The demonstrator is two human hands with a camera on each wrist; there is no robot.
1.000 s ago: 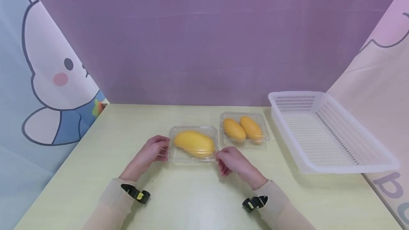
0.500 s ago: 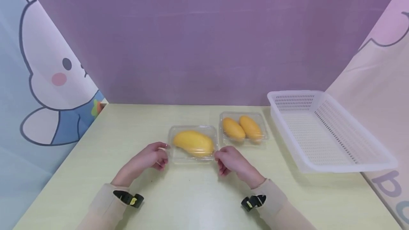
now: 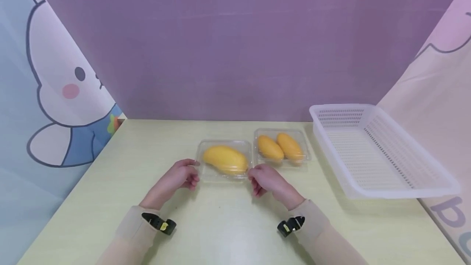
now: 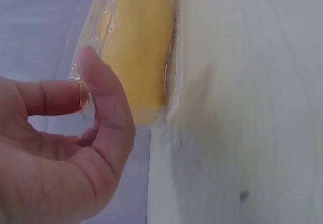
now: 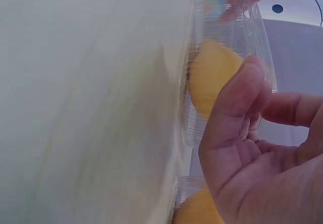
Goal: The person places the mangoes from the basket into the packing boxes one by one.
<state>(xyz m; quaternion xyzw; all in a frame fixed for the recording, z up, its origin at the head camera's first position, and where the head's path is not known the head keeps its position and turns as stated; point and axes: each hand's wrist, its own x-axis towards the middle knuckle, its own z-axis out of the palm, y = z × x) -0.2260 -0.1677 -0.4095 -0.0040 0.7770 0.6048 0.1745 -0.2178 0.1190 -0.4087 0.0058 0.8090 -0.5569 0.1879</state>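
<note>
A clear plastic clamshell box (image 3: 213,173) with one large yellow mango (image 3: 226,160) inside sits in the middle of the table, its lid down. My left hand (image 3: 180,177) pinches its left edge between thumb and finger; the left wrist view shows the clear rim between the fingertips of that hand (image 4: 75,143). At the front right corner, my right hand (image 3: 270,181) pinches the box with thumb and index finger, the other fingers curled under. Close by on the right lies a second clear box (image 3: 301,144) holding two smaller orange-yellow mangoes (image 3: 270,147).
A white perforated plastic basket (image 3: 346,175) stands at the right side of the pale table (image 3: 220,232). Behind the table rises a purple backdrop (image 3: 228,52), with a cartoon-printed cloth (image 3: 55,93) on the left.
The box with the single mango has shifted slightly away from me. My left hand drew back a little from its left edge, then returned to it; my right hand stayed at the corner.
</note>
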